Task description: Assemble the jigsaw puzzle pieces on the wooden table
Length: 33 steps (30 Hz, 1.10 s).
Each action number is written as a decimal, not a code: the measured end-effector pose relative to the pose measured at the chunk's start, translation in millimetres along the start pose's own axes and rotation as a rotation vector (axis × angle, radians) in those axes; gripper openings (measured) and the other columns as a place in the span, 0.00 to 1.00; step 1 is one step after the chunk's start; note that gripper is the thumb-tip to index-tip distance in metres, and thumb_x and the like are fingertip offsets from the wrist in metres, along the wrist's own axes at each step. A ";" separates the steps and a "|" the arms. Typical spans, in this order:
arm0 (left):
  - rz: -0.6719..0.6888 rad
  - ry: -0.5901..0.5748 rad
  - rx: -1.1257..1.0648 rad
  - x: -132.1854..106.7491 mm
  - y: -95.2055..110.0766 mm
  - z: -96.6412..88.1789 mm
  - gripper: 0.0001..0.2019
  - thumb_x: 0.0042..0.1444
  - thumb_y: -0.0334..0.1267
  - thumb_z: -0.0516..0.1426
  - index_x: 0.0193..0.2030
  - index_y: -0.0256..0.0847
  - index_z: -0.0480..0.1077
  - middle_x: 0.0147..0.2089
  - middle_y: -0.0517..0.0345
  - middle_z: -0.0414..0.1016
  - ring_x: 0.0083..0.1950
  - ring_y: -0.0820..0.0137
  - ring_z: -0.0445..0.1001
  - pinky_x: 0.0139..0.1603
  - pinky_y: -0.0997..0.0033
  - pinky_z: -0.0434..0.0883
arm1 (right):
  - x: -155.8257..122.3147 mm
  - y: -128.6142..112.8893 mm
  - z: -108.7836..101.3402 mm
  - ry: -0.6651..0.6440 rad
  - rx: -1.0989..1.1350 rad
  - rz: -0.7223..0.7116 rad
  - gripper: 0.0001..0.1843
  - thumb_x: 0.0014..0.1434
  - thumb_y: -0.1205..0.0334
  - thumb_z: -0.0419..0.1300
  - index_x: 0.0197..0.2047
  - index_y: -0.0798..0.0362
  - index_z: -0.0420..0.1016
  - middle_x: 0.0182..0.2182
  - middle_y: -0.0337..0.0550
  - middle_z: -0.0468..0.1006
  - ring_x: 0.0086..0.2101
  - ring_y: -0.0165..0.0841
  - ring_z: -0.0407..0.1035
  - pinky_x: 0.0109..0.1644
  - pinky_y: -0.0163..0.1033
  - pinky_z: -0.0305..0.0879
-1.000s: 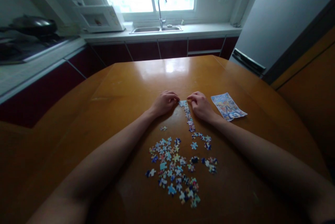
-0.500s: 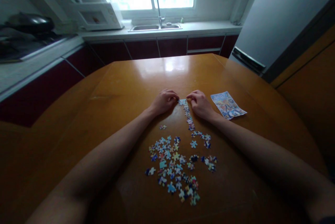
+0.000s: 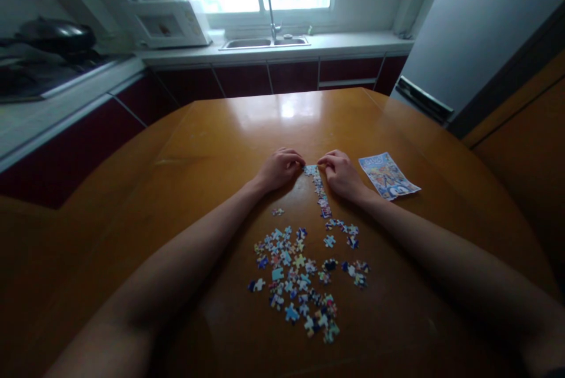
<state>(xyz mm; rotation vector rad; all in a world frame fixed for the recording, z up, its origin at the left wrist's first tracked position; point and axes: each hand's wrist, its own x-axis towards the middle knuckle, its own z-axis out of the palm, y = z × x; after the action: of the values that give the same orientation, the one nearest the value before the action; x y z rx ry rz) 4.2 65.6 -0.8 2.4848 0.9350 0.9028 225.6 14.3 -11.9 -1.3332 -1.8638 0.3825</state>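
Observation:
A narrow strip of joined jigsaw pieces (image 3: 321,194) lies flat on the wooden table, its far end widening to the left. At that far end's left edge, my left hand (image 3: 280,169) rests with thumb and fingers pinched together. My right hand (image 3: 342,176) mirrors it at the right edge, fingertips closed on the corner. Fingers partly hide what each pinches. Loose jigsaw pieces (image 3: 299,261) are scattered nearer me, between my forearms. A few linked pieces (image 3: 342,225) lie just below the strip, and a small pair (image 3: 278,212) sits to its left.
A printed picture sheet (image 3: 388,176) lies right of my right hand. Beyond the table (image 3: 212,148) stand a counter with a sink (image 3: 247,43) and faucet, a white microwave (image 3: 168,23), a pan (image 3: 57,35) on a stove, and a fridge (image 3: 477,25).
The whole view has shifted slightly as the head moved. Both hands stay at the far end of the joined strip, with barely any movement against it.

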 end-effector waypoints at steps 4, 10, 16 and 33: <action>-0.001 -0.002 0.003 0.3 0.8 -0.5 0.11 0.58 0.28 0.55 0.36 0.41 0.80 0.39 0.54 0.82 0.41 0.67 0.75 0.49 0.63 0.73 | 0.0 1.2 1.0 0.003 -0.001 -0.002 0.12 0.62 0.70 0.56 0.37 0.52 0.81 0.41 0.49 0.77 0.45 0.40 0.70 0.55 0.48 0.66; 0.002 0.000 0.005 0.2 -0.5 0.0 0.11 0.57 0.27 0.55 0.36 0.41 0.80 0.40 0.54 0.82 0.41 0.67 0.75 0.49 0.63 0.73 | -0.4 1.2 0.6 0.002 0.004 -0.006 0.11 0.62 0.70 0.56 0.37 0.52 0.81 0.41 0.50 0.77 0.46 0.41 0.70 0.55 0.48 0.66; 0.009 0.007 -0.018 0.3 -0.6 0.5 0.11 0.57 0.27 0.55 0.36 0.41 0.80 0.40 0.53 0.82 0.41 0.67 0.76 0.47 0.64 0.73 | -0.4 0.4 0.4 -0.003 0.005 -0.001 0.11 0.62 0.69 0.56 0.36 0.52 0.80 0.40 0.49 0.77 0.46 0.41 0.70 0.55 0.49 0.66; 0.000 -0.004 0.002 0.6 -0.6 0.2 0.11 0.58 0.29 0.55 0.36 0.41 0.80 0.39 0.54 0.82 0.41 0.67 0.75 0.49 0.63 0.73 | -0.2 0.5 0.1 -0.002 -0.009 -0.011 0.10 0.61 0.69 0.56 0.37 0.52 0.80 0.40 0.50 0.77 0.46 0.41 0.70 0.55 0.49 0.66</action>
<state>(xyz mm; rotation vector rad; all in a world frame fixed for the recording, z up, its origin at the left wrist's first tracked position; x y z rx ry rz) 4.3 66.4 -1.0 2.4876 0.9357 0.8967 225.9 14.4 -12.4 -1.3280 -1.8757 0.3703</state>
